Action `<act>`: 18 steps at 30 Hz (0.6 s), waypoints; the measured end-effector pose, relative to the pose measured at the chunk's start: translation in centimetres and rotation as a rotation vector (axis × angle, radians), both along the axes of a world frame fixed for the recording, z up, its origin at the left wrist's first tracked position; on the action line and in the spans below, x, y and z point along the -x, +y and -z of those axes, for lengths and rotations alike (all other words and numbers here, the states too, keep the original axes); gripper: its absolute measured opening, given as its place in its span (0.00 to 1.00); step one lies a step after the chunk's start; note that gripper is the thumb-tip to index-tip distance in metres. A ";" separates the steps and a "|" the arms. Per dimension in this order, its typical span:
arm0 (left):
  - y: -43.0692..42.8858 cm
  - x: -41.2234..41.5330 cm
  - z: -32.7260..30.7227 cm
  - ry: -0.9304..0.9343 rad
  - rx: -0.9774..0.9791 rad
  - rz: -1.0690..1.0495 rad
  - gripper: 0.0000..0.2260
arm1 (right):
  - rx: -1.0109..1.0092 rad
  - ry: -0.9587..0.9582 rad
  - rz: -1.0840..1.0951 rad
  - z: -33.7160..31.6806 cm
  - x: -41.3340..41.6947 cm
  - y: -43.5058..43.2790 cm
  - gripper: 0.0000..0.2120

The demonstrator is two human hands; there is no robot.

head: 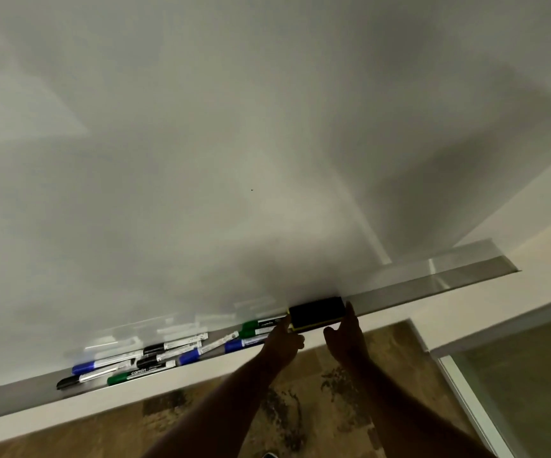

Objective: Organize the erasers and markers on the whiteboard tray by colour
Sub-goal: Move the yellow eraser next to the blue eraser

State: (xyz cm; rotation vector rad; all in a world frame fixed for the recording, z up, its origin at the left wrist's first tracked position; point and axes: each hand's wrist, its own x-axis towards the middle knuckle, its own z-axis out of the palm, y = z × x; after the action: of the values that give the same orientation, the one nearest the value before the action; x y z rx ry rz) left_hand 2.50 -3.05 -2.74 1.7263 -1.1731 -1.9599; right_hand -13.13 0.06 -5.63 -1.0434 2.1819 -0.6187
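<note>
A black eraser with a yellow base (317, 313) sits on the grey whiteboard tray (432, 285). My left hand (285, 342) touches its left end and my right hand (346, 335) its right end, so the eraser is pinched between them. Left of it lie several loose markers in a jumble: green ones (254, 328) (128, 375), blue ones (234, 345) (189, 356) (85, 366) and black ones (155, 348) (69, 381). Some markers cross over each other.
The whiteboard (234, 143) fills the upper view. The tray's right stretch runs bare to its end (512, 264). Below the tray is a patterned brown floor (317, 408). A glass panel with a white frame (515, 391) stands at the lower right.
</note>
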 end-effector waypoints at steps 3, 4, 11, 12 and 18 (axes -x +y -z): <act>0.1 0.2 -0.2 -0.010 0.052 0.004 0.29 | 0.117 0.037 0.072 0.2 -0.3 0.2 0.34; 0.2 0.1 -0.3 -0.028 0.082 -0.009 0.28 | 0.153 0.046 0.096 0.1 -0.4 0.4 0.31; 0.6 -4.7 -1.3 -0.221 0.397 -0.110 0.19 | 0.334 0.141 -0.015 -0.8 -2.8 1.0 0.19; 0.7 -5.7 -1.4 -0.229 0.429 -0.110 0.19 | 0.345 0.131 -0.036 -1.0 -3.6 1.0 0.19; 2.0 -13.3 -1.7 -0.248 0.475 -0.257 0.19 | 0.399 0.017 -0.078 -2.4 -10.6 0.7 0.17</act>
State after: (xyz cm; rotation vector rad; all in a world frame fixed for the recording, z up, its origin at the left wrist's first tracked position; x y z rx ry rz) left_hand 15.81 -1.09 -1.04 1.7777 -1.2896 -1.2227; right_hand -2.56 0.81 -3.22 -1.3317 2.0664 -1.0401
